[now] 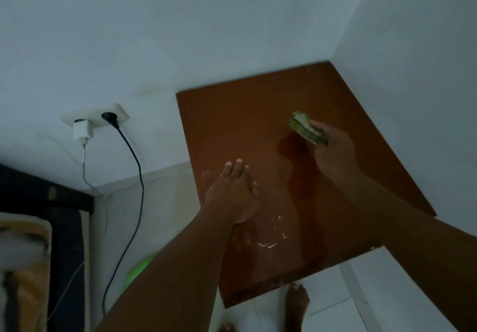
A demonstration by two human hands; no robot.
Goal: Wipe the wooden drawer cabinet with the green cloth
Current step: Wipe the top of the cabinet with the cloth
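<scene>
Both forearms reach over the wooden cabinet top (pixel 245 125): left hand (pixel 233 192) flat, fingers spread; right hand (pixel 333 151), at two o'clock, grips the folded green cloth (pixel 302 125).

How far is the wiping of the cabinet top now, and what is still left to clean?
Partly done. A darker, wet-looking streak on the cabinet top suggests a strip near the right hand is already wiped. That hand grips the folded green cloth above the wood; the left hand rests open on the top. White specks near the front edge remain.
</scene>
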